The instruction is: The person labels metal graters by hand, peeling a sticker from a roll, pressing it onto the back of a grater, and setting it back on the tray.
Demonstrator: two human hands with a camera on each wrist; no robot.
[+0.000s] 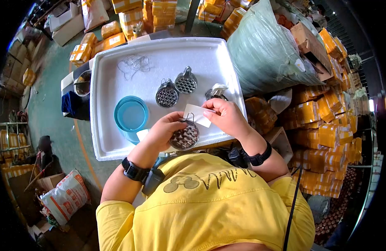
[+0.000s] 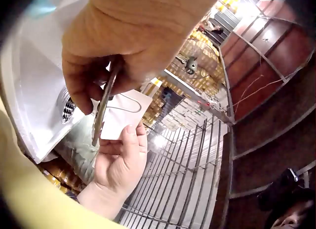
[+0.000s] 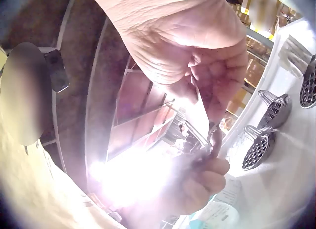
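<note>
In the head view my left hand [image 1: 161, 130] grips a round metal piece [image 1: 185, 138] with a studded, hole-patterned face and a wire loop at its top. My right hand [image 1: 228, 117] pinches a white card [image 1: 199, 115] between thumb and fingers. The card lies right behind the wire loop, and the left wrist view shows the loop [image 2: 129, 104] across the card's face. Two similar metal pieces, one [image 1: 167, 95] nearer and one [image 1: 186, 81] farther, sit in the white foam tray [image 1: 117, 46]. Another [image 1: 216, 93], with white material on it, lies beyond my right hand.
A blue round tub [image 1: 131, 113] stands at the tray's left, and thin tangled wire [image 1: 135, 66] lies at its far left. A large pale green sack [image 1: 268, 50] bulges against the tray's right side. Yellow-taped boxes [image 1: 322, 138] are stacked at the right.
</note>
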